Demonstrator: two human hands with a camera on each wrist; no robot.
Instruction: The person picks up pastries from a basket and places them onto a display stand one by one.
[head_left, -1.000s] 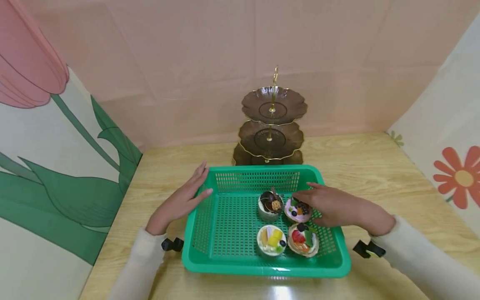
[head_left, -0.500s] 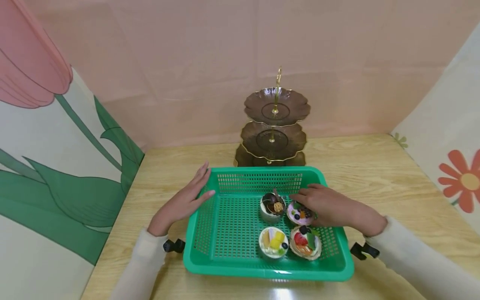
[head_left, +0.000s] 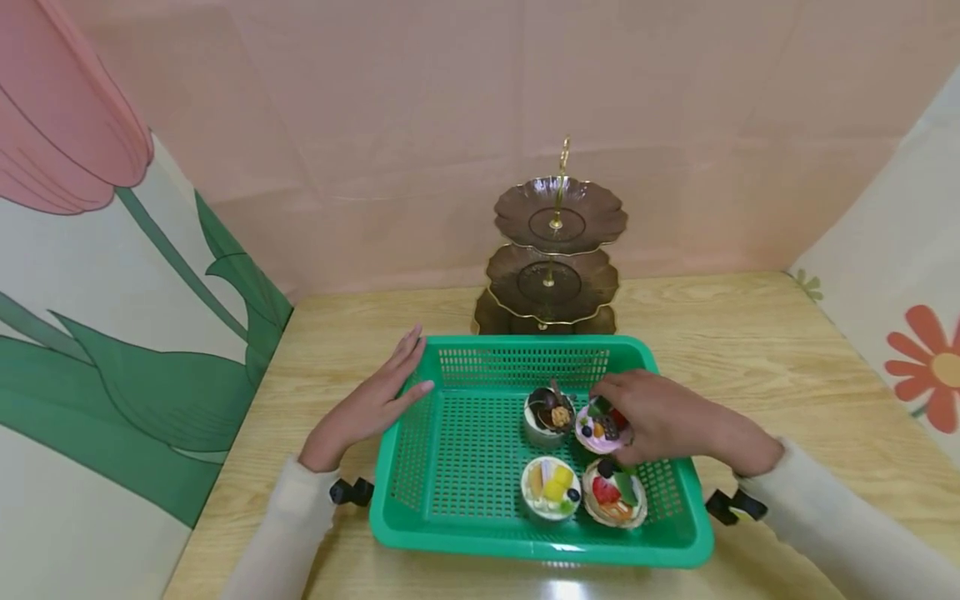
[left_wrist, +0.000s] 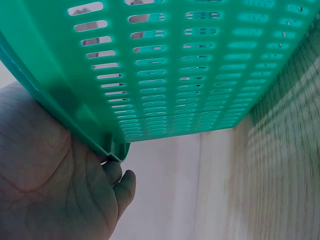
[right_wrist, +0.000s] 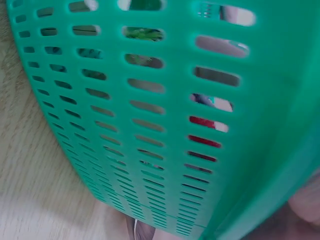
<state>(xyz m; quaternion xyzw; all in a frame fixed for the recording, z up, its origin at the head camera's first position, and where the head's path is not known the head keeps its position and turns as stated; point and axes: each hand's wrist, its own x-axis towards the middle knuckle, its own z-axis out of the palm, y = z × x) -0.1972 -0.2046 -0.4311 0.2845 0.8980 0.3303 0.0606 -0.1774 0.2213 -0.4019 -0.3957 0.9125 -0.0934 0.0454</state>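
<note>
Inside the green basket (head_left: 405, 542) in the head view, my right hand (head_left: 660, 417) grips a pink-cream cupcake (head_left: 597, 435), fingers on its far side and thumb on its near side. Left of it stands a chocolate cupcake (head_left: 547, 415) with a walnut-like topping. Nearer to me are a cupcake with yellow cubes (head_left: 551, 489) and a strawberry tart (head_left: 615, 496). My left hand (head_left: 371, 408) rests on the basket's left rim, fingers and thumb straight. The left wrist view shows its palm (left_wrist: 50, 175) against the outside of the rim. Basket wall hides most of the right hand in its wrist view.
Behind the basket stands a three-tier brown stand (head_left: 551, 283) with gold edges and a gold handle; its bottom plate is partly hidden. A pink backdrop (head_left: 397, 167) rises behind the wooden table (head_left: 750, 350). Flower-printed panels flank both sides.
My right hand has lowered over the pink-cream cupcake, its fingers closing round it. The left hand keeps its place on the rim. The whole view has shifted slightly.
</note>
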